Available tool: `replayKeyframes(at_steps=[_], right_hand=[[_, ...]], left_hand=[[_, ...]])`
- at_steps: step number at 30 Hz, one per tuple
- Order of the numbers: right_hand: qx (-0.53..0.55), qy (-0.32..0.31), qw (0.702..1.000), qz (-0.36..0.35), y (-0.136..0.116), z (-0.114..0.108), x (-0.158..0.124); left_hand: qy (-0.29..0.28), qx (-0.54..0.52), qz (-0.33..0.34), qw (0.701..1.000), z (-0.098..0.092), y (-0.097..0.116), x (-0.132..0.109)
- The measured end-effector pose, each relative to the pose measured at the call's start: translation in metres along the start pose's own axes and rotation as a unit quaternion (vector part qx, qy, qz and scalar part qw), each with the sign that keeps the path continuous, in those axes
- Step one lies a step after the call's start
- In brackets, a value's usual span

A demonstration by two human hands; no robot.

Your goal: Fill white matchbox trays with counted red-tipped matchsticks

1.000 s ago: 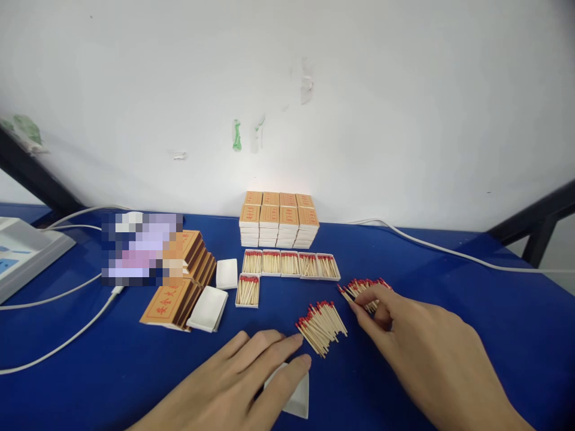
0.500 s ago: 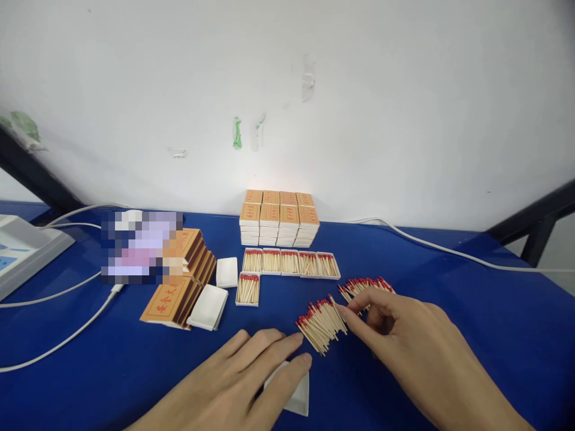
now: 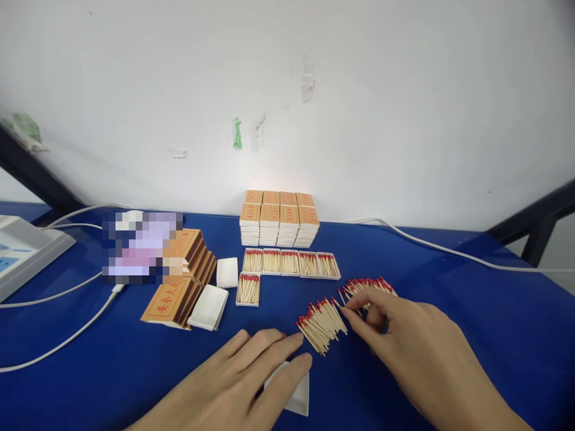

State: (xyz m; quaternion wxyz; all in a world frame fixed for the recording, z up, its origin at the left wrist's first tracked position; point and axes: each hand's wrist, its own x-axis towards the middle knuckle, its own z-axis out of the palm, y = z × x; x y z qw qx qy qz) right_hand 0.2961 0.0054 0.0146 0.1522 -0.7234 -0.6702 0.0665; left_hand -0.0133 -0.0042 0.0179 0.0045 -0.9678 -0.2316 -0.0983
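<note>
My left hand (image 3: 251, 374) lies with fingers spread over a white tray (image 3: 297, 395), its fingertips beside a pile of red-tipped matches (image 3: 321, 325). Thumb and index finger of my right hand (image 3: 390, 323) pinch a single match (image 3: 336, 302) just right of that pile. Behind the right fingers lies a second heap of matches (image 3: 366, 284), partly covered by them. Farther back, a row of white trays filled with matches (image 3: 271, 262) stands side by side, with one more filled tray (image 3: 248, 290) in front of its left end.
Orange matchboxes (image 3: 279, 216) are stacked against the wall. Orange box sleeves (image 3: 168, 299) and white trays (image 3: 209, 307) stand at left, near a pixelated object (image 3: 144, 245). White cables (image 3: 67, 352) cross the blue table (image 3: 449, 287); a white device (image 3: 31, 245) sits far left.
My right hand has shifted slightly right, and the pinched match has moved away from the near pile and tilts more. My left hand stays where it was.
</note>
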Motion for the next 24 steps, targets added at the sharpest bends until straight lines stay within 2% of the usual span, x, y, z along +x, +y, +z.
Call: replayKeyframes(at_steps=[3, 9, 18, 21, 24], right_hand=[[0.042, -0.015, 0.999, -0.005, -0.002, -0.003, 0.000], [0.012, 0.035, 0.999, -0.014, 0.004, -0.001, 0.002], [0.075, -0.035, 0.996, -0.020, -0.008, -0.003, -0.003], [0.054, -0.008, 0.998, -0.014, -0.015, -0.002, -0.008], [-0.002, 0.061, 0.998, 0.001, -0.024, 0.005, -0.016]], left_hand=[[-0.001, 0.002, 0.007, 1.000, 0.000, 0.000, 0.001], [0.001, -0.005, 0.001, 1.000, 0.003, -0.001, 0.002], [0.006, 0.002, 0.011, 1.000, 0.001, -0.001, 0.002], [-0.012, 0.010, 0.017, 1.000, 0.002, -0.001, 0.002], [-0.026, 0.017, 0.018, 0.999, 0.002, 0.002, 0.001]])
